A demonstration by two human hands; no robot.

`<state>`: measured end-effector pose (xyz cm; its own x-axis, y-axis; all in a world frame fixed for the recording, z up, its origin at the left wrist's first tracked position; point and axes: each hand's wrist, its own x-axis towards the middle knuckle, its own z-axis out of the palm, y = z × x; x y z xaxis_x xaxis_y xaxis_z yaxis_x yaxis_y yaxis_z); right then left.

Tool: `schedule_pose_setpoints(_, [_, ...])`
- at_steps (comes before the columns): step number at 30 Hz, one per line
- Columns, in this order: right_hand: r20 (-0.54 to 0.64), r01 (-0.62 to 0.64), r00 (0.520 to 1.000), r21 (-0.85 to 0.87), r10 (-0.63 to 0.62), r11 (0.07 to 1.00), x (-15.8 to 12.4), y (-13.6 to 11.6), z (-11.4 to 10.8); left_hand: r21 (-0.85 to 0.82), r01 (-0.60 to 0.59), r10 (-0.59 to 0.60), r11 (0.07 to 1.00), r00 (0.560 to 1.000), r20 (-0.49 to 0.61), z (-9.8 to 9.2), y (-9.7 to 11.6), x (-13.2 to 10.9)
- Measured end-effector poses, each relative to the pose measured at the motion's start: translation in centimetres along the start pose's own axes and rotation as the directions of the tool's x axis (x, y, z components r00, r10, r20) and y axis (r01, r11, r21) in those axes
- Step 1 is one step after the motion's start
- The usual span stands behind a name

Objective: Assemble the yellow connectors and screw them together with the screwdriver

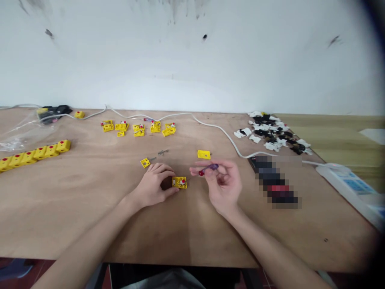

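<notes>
My left hand point(152, 186) rests curled on the wooden table, with its fingertips and thumb against the left side of a small yellow plastic block point(179, 183) with a red dot on top. My right hand point(223, 182) is raised above the table. Its thumb and fingers pinch a small purple piece with a red tip point(209, 169), possibly a lamp or a plug; it is too small to tell. Close by lie a flat yellow plate point(144, 162), a second yellow plate point(203, 154) and a few small metal parts point(163, 152).
Several yellow assemblies point(138, 129) stand at the back of the wooden table point(192, 237). A row of red-dotted yellow blocks point(33, 155) lies at left. A white cable point(210, 125) runs to a power strip point(339, 177). Black-and-white parts point(270, 134) are heaped at back right, beside a pixelated object point(273, 180).
</notes>
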<state>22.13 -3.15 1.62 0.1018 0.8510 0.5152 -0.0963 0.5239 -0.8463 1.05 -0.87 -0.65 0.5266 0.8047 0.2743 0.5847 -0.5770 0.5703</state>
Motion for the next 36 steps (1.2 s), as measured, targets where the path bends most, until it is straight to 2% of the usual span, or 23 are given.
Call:
schedule_pose_setpoints(6, [0.127,0.031,0.992,-0.046,-0.025,0.998,-1.1,0.7,0.6,-0.026,0.006,-0.007,1.000,1.000,-0.030,0.3,-0.2,0.0])
schedule_pose_setpoints(13, [0.127,-0.024,0.991,-0.139,0.042,0.990,-1.1,1.0,0.5,-0.029,0.023,-0.024,0.999,0.999,-0.034,0.3,-0.3,0.0])
schedule_pose_setpoints(19, [0.163,-0.013,0.986,-0.200,0.047,0.980,-1.2,1.5,0.3,-0.018,0.034,-0.034,0.999,0.999,-0.019,0.3,-0.2,0.0])
schedule_pose_setpoints(25, [0.100,0.106,0.991,-0.167,-0.091,0.980,-0.9,0.7,0.6,-0.019,0.038,-0.039,0.999,0.999,-0.012,0.2,-0.1,0.0])
schedule_pose_setpoints(27, [0.141,0.109,0.986,-0.146,-0.088,0.983,-0.4,0.5,0.9,-0.020,0.038,-0.038,0.999,0.999,-0.010,0.2,-0.1,0.0])
schedule_pose_setpoints(31, [0.348,0.005,0.936,-0.158,0.050,0.987,1.2,0.9,1.8,-0.032,0.041,-0.042,0.999,0.999,-0.020,0.3,-0.2,-0.1])
schedule_pose_setpoints(36, [0.496,-0.083,0.845,-0.245,0.199,0.966,3.6,1.8,3.0,-0.017,0.032,-0.032,0.999,0.999,-0.032,0.5,-0.4,-0.1])
